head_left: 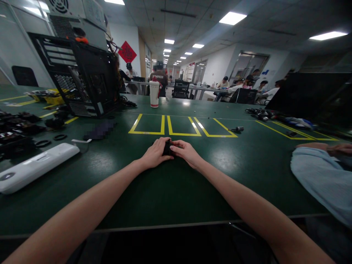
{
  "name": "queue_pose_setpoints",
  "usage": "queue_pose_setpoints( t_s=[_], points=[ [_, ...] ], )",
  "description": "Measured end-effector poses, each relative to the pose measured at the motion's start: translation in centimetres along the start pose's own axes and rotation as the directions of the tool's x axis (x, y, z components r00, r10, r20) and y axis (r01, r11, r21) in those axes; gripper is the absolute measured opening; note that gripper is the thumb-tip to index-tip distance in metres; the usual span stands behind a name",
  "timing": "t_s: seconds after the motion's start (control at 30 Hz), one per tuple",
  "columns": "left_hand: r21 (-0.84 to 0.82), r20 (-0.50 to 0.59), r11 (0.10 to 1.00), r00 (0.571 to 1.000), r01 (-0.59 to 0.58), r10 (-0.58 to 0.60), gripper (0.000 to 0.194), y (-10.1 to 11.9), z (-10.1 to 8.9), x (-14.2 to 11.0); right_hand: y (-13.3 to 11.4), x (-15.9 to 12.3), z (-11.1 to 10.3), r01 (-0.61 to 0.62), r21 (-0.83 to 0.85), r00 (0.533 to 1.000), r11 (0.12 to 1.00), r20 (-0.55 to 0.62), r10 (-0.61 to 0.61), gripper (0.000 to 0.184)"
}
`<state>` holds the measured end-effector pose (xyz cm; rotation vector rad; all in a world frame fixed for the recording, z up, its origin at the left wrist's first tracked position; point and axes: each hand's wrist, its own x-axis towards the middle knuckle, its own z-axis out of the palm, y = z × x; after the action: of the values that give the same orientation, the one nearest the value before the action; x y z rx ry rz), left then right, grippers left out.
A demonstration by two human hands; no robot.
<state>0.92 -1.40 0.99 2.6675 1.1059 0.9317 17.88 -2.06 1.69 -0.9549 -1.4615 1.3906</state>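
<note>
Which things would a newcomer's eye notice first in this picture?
Probably the big black computer case on the left of the green table, then the red diamond-shaped sign on the wall behind it. Nearer, in the middle, the left hand and right hand hold a small black part before yellow tape outlines.
</note>
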Motion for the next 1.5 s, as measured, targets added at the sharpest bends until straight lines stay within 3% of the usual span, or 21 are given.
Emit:
queue_pose_setpoints(
  t_s=[0.2, 0.53, 0.77, 0.93, 1.13, 1.37, 1.5],
  points=[
    [0.001, -0.001, 1.0, 1.0, 0.002, -0.002, 0.063, -0.07, 0.09, 0.03, -0.25, -0.42, -0.11, 0.093, -0.012, 0.995, 0.996, 0.044, -0.093, 0.031],
    [-0.022, -0.016, 1.0, 1.0, -0.003, 0.003, 0.063, -0.04, 0.14, -0.02, -0.16, -0.12, 0.13, -0.011, 0.001, 1.0, 1.0, 0.012, 0.011, 0.03],
    [-0.023, -0.001, 1.0, 1.0, -0.004, 0.004, 0.062, 0.19, -0.07, -0.07, -0.28, -0.5, -0.19, 0.081, -0.037, 0.994, 0.996, 0.079, -0.078, 0.03],
    [-0.029, -0.002, 0.999, 1.0, -0.013, 0.013, 0.063, 0.26, -0.13, -0.02, -0.48, -0.61, 0.1, 0.046, -0.014, 0.997, 0.999, 0.06, -0.045, 0.023],
    [-0.028, -0.011, 1.0, 1.0, -0.006, 0.006, 0.064, 0.15, 0.05, -0.03, -0.6, -0.61, 0.27, 0.065, -0.047, 0.998, 0.997, 0.016, -0.064, 0.031],
    [-0.014, -0.023, 1.0, 1.0, -0.01, 0.01, 0.063, 0.07, 0.12, -0.05, -0.33, -0.71, 0.03, 0.12, -0.061, 0.991, 0.991, 0.064, -0.116, 0.03],
    [-0.016, -0.023, 1.0, 1.0, -0.019, 0.018, 0.063, 0.12, 0.06, -0.09, -0.25, -0.72, 0.16, 0.081, -0.047, 0.996, 0.996, 0.044, -0.079, 0.026]
  ],
)
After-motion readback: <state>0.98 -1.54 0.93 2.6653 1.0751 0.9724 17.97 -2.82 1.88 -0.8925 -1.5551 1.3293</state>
